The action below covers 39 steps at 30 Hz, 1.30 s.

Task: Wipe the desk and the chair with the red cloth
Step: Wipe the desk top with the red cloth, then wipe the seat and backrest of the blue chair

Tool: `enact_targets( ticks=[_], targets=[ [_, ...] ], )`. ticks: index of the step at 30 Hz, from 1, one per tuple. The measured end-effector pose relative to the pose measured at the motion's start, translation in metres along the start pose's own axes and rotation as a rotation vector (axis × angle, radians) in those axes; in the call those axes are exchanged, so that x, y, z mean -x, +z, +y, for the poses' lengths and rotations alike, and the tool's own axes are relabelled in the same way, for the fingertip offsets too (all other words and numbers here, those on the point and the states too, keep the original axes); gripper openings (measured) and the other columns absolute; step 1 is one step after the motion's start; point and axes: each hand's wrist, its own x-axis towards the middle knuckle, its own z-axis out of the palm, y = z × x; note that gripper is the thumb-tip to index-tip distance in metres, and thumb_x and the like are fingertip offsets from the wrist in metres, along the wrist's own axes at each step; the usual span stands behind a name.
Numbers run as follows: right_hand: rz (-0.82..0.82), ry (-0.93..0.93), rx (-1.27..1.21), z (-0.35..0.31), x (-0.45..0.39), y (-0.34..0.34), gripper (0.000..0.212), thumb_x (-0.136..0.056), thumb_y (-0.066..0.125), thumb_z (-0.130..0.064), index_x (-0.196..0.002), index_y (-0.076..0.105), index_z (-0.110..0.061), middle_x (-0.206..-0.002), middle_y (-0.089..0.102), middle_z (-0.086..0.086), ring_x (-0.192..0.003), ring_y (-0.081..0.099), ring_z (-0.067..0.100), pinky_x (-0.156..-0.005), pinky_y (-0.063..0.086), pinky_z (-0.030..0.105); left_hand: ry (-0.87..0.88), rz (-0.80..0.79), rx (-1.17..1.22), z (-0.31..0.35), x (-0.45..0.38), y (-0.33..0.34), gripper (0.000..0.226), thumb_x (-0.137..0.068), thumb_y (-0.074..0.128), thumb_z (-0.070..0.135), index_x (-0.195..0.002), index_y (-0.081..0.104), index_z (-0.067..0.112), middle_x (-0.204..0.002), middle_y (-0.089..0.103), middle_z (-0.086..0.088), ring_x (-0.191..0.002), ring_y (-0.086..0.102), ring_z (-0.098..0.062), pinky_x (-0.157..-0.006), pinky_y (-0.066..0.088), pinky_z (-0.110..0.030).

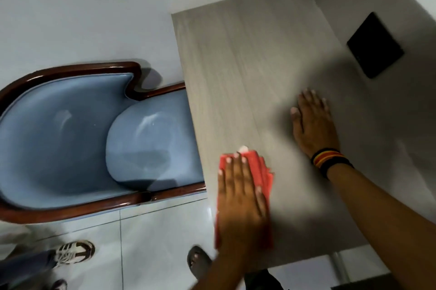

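The red cloth (258, 169) lies folded on the light wood-grain desk (236, 65), close to its near-left edge. My left hand (243, 197) presses flat on top of the cloth with fingers spread and covers most of it. Palm down on the bare desk top, my right hand (313, 124) rests to the right of the cloth and holds nothing; a striped band circles its wrist. The chair (70, 138), blue padded with a dark wooden frame, stands left of the desk with its seat partly under the desk edge.
A black square panel (375, 45) sits on the grey surface beyond the desk's right side. White floor tiles (153, 242) lie below the chair. Another person's striped shoe (73, 252) is at the bottom left, and my sandalled foot (200, 263) is beside the desk.
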Motion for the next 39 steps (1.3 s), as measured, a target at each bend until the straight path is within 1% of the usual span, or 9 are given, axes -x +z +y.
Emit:
enact_targets(
  ticks=[8, 10, 13, 17, 21, 25, 30, 34, 39],
  targets=[
    [-0.079, 0.163, -0.349, -0.05, 0.07, -0.034, 0.06, -0.102, 0.04, -0.042, -0.15, 0.048, -0.005, -0.159, 0.044, 0.018, -0.15, 0.035, 0.032, -0.126, 0.027, 0.046, -0.042, -0.193, 0.102, -0.012, -0.022, -0.029, 0.064, -0.112, 0.019, 0.045, -0.171, 0.012, 0.021, -0.18, 0.004, 0.003, -0.168, -0.004, -0.018, -0.137, 0.005, -0.042],
    [-0.094, 0.212, -0.35, -0.081, 0.134, -0.039, 0.062, -0.099, 0.045, -0.05, -0.148, 0.049, -0.012, -0.152, 0.049, 0.015, -0.142, 0.042, 0.03, -0.121, 0.033, 0.042, 0.123, -0.235, 0.016, -0.036, -0.037, -0.043, 0.061, -0.113, 0.028, 0.044, -0.168, 0.028, 0.017, -0.174, 0.029, -0.005, -0.164, 0.021, -0.028, -0.134, 0.021, -0.044],
    [-0.138, 0.401, -0.329, -0.135, 0.223, -0.041, 0.072, -0.086, 0.055, -0.058, -0.145, 0.053, -0.016, -0.141, 0.053, 0.017, -0.128, 0.05, 0.037, -0.11, 0.042, 0.05, 0.268, -0.229, 0.046, -0.056, -0.052, -0.057, 0.047, -0.105, 0.053, 0.041, -0.14, 0.063, 0.012, -0.133, 0.063, -0.01, -0.126, 0.058, -0.033, -0.11, 0.045, -0.042],
    [-0.258, 0.668, -0.393, -0.191, 0.241, -0.041, 0.066, -0.092, 0.073, -0.025, -0.151, 0.045, -0.018, -0.143, 0.049, 0.021, -0.128, 0.052, 0.043, -0.105, 0.044, 0.054, 0.148, -0.369, 0.296, -0.065, -0.061, -0.073, 0.028, -0.095, 0.068, 0.02, -0.119, 0.071, 0.004, -0.122, 0.061, -0.018, -0.113, 0.059, -0.041, -0.096, 0.047, -0.047],
    [-0.28, 0.834, -0.641, -0.24, 0.208, -0.045, 0.069, -0.086, 0.077, -0.01, -0.147, 0.047, -0.015, -0.128, 0.063, 0.014, -0.111, 0.062, 0.037, -0.09, 0.049, 0.035, -0.043, -0.336, 0.555, -0.123, -0.063, -0.115, 0.024, -0.092, 0.073, 0.016, -0.115, 0.074, 0.007, -0.12, 0.063, -0.019, -0.112, 0.065, -0.037, -0.099, 0.051, -0.039],
    [-0.397, 0.716, -0.795, -0.309, 0.187, -0.024, 0.012, -0.083, 0.079, -0.005, -0.09, 0.075, -0.013, -0.086, 0.076, 0.009, -0.061, 0.072, 0.011, -0.051, 0.055, 0.019, -0.162, -0.361, 0.745, -0.229, -0.071, -0.162, 0.017, -0.091, 0.078, 0.006, -0.107, 0.077, 0.001, -0.093, 0.072, -0.012, -0.089, 0.067, -0.02, -0.079, 0.051, -0.026],
    [-0.399, 0.55, -0.846, -0.377, 0.15, 0.038, 0.019, -0.08, 0.079, -0.009, -0.087, 0.073, 0.006, -0.082, 0.074, 0.024, -0.075, 0.07, 0.037, -0.081, 0.058, 0.059, -0.398, -0.422, 0.959, -0.327, -0.081, -0.186, 0.019, -0.097, 0.07, -0.004, -0.116, 0.069, -0.002, -0.102, 0.065, -0.018, -0.097, 0.061, -0.026, -0.086, 0.052, -0.036],
    [-0.516, 0.476, -0.864, -0.399, 0.116, 0.092, 0.013, -0.084, 0.08, -0.023, -0.092, 0.072, -0.018, -0.095, 0.074, 0.01, -0.09, 0.071, 0.03, -0.084, 0.06, 0.049, -0.557, -0.423, 1.004, -0.38, -0.097, -0.174, 0.03, -0.099, 0.067, -0.002, -0.129, 0.068, -0.007, -0.109, 0.071, -0.016, -0.097, 0.069, -0.024, -0.075, 0.06, -0.019],
    [-0.64, 0.402, -0.846, -0.403, 0.058, 0.162, 0.024, -0.09, 0.07, -0.003, -0.096, 0.065, -0.025, -0.097, 0.072, 0.006, -0.094, 0.067, 0.027, -0.081, 0.054, 0.034, -0.625, -0.397, 0.955, -0.442, -0.131, -0.147, 0.03, -0.093, 0.065, -0.01, -0.123, 0.07, -0.009, -0.105, 0.073, -0.019, -0.097, 0.066, -0.027, -0.082, 0.059, -0.031]
  ],
)
